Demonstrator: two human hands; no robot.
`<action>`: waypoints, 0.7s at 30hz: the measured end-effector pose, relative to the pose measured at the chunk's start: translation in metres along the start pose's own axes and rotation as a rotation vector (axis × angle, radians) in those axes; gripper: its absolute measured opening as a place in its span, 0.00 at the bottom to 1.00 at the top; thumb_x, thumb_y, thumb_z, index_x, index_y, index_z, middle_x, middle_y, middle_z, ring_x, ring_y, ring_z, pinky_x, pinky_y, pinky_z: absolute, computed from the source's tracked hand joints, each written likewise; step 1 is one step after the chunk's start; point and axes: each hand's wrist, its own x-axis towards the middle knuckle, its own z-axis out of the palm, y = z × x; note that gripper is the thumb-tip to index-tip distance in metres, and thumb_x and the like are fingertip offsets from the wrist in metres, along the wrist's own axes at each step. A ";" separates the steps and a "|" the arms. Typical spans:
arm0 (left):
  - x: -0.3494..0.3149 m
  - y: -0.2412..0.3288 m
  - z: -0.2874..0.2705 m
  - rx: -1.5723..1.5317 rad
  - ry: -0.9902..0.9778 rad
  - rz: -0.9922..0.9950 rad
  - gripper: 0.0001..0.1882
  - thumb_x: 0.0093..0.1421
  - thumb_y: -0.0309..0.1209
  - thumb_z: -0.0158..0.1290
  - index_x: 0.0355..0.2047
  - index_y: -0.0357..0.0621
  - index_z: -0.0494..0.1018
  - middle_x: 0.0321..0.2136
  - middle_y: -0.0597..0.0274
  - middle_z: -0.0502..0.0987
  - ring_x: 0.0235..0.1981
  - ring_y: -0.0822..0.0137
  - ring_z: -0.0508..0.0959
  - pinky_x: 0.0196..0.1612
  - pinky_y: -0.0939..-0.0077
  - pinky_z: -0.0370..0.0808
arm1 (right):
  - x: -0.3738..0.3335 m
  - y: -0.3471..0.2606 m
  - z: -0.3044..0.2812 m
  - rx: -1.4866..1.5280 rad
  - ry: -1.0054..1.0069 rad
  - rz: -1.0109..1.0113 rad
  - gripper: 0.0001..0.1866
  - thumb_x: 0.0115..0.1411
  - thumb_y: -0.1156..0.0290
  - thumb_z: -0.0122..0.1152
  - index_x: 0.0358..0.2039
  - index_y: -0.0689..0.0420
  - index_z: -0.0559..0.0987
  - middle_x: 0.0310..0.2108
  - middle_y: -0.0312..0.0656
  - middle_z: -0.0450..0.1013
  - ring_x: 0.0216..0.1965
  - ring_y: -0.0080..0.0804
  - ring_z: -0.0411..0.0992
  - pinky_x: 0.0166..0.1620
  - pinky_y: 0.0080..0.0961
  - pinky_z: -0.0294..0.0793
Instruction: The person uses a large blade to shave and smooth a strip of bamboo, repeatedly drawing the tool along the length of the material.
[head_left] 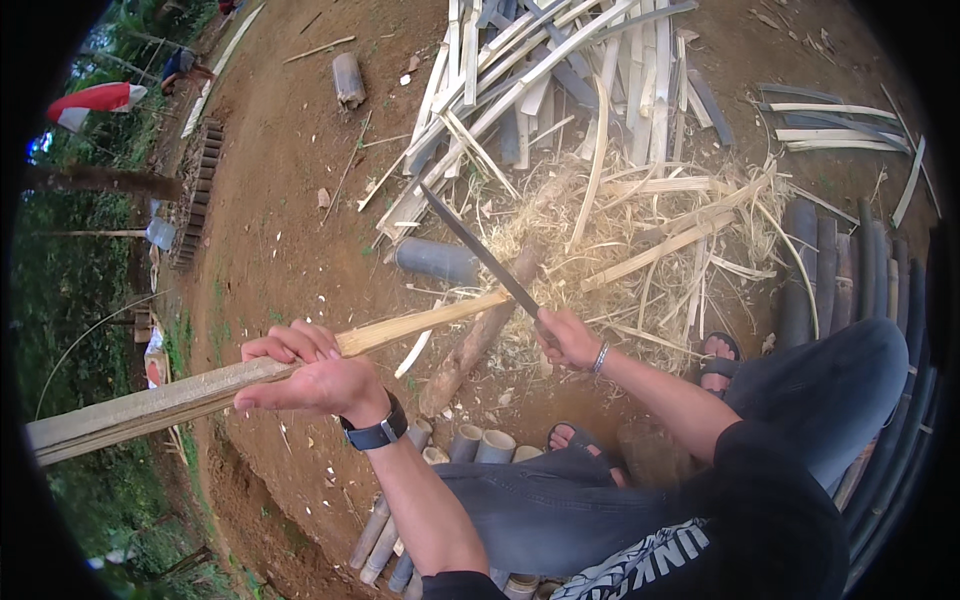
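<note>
My left hand (318, 378) is wrapped round a long split bamboo strip (425, 325), which runs from the left edge to the middle of the view. Its near part looks rough and weathered; beyond my hand it is pale and freshly cut. The far tip lies over a round log (470, 352) on the ground. In my right hand (570, 340) is the handle of a machete (472, 238), its dark blade slanting up and to the left. The blade crosses at the strip's tip; whether it touches, I cannot tell.
Curly bamboo shavings (550, 220) cover the ground beyond the log. Behind them lies a heap of split bamboo (640, 75). A bamboo tube (437, 260) rests nearby. Bamboo poles (826, 265) line the right side, my sandalled foot (718, 362) beside them. Another person (183, 68) is far off.
</note>
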 end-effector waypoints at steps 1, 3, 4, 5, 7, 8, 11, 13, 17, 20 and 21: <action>0.001 0.000 0.002 -0.007 -0.001 -0.001 0.33 0.58 0.70 0.27 0.22 0.51 0.49 0.10 0.73 0.46 0.11 0.78 0.45 0.15 0.83 0.43 | 0.002 -0.001 0.000 0.043 0.003 -0.073 0.37 0.60 0.35 0.41 0.13 0.58 0.67 0.08 0.33 0.60 0.09 0.21 0.61 0.13 0.20 0.59; 0.001 0.002 0.003 -0.014 -0.006 -0.003 0.33 0.58 0.70 0.27 0.22 0.51 0.49 0.11 0.73 0.47 0.11 0.78 0.46 0.15 0.83 0.43 | 0.002 0.011 0.004 0.135 0.007 -0.214 0.37 0.60 0.34 0.41 0.13 0.58 0.67 0.08 0.34 0.60 0.08 0.21 0.60 0.13 0.20 0.59; -0.001 0.003 0.011 -0.035 -0.030 -0.015 0.33 0.58 0.70 0.27 0.22 0.51 0.49 0.11 0.73 0.47 0.11 0.78 0.46 0.15 0.83 0.43 | 0.000 0.061 -0.018 -0.096 0.132 -0.099 0.37 0.60 0.35 0.41 0.13 0.58 0.67 0.08 0.34 0.60 0.08 0.21 0.59 0.13 0.20 0.58; -0.006 0.005 0.019 -0.053 -0.048 -0.030 0.33 0.58 0.70 0.27 0.22 0.51 0.49 0.11 0.73 0.47 0.11 0.78 0.46 0.15 0.84 0.43 | -0.001 0.112 -0.038 -0.336 0.224 0.046 0.37 0.60 0.35 0.41 0.13 0.58 0.67 0.08 0.34 0.60 0.08 0.21 0.58 0.12 0.19 0.57; -0.004 0.006 0.023 -0.060 -0.053 -0.022 0.33 0.58 0.70 0.27 0.22 0.51 0.49 0.11 0.73 0.47 0.11 0.78 0.46 0.15 0.84 0.43 | 0.001 0.125 -0.051 -0.422 0.234 0.203 0.37 0.60 0.35 0.40 0.13 0.57 0.67 0.08 0.34 0.60 0.07 0.20 0.56 0.12 0.19 0.56; 0.001 0.006 0.019 -0.050 -0.038 0.001 0.33 0.58 0.70 0.28 0.22 0.51 0.49 0.11 0.73 0.47 0.11 0.78 0.46 0.15 0.84 0.43 | 0.005 0.091 -0.029 -0.270 0.194 0.199 0.36 0.61 0.35 0.40 0.14 0.57 0.67 0.08 0.34 0.60 0.07 0.20 0.56 0.12 0.19 0.55; -0.002 0.003 0.004 -0.010 -0.010 -0.011 0.33 0.58 0.70 0.28 0.22 0.51 0.49 0.10 0.72 0.47 0.11 0.78 0.46 0.15 0.83 0.42 | 0.007 0.007 -0.011 0.074 0.044 0.040 0.36 0.61 0.35 0.39 0.14 0.56 0.66 0.08 0.34 0.59 0.07 0.19 0.56 0.12 0.19 0.55; -0.002 0.003 0.006 -0.021 -0.024 0.014 0.33 0.58 0.70 0.28 0.22 0.51 0.49 0.10 0.72 0.47 0.10 0.77 0.46 0.15 0.83 0.42 | 0.002 -0.007 -0.007 0.211 0.005 -0.128 0.36 0.61 0.34 0.39 0.13 0.55 0.65 0.08 0.34 0.58 0.08 0.19 0.56 0.12 0.19 0.55; -0.007 0.002 0.019 -0.049 -0.052 -0.004 0.33 0.59 0.69 0.27 0.22 0.51 0.50 0.10 0.72 0.47 0.10 0.78 0.47 0.14 0.83 0.43 | -0.009 0.075 -0.022 0.067 0.133 0.376 0.36 0.60 0.34 0.40 0.12 0.55 0.65 0.08 0.34 0.60 0.08 0.21 0.58 0.12 0.20 0.56; 0.002 0.002 0.021 -0.057 -0.059 0.002 0.32 0.59 0.68 0.25 0.21 0.51 0.50 0.10 0.72 0.47 0.10 0.78 0.47 0.14 0.84 0.43 | -0.016 0.084 -0.024 -0.365 0.198 0.364 0.37 0.59 0.34 0.41 0.12 0.56 0.66 0.08 0.34 0.61 0.08 0.23 0.58 0.12 0.21 0.58; 0.001 0.003 0.021 -0.039 -0.041 0.014 0.32 0.60 0.68 0.23 0.21 0.52 0.49 0.10 0.73 0.46 0.10 0.78 0.47 0.14 0.84 0.43 | -0.011 0.068 -0.009 -0.254 0.154 0.295 0.37 0.60 0.35 0.41 0.12 0.57 0.68 0.08 0.35 0.61 0.08 0.22 0.59 0.12 0.22 0.57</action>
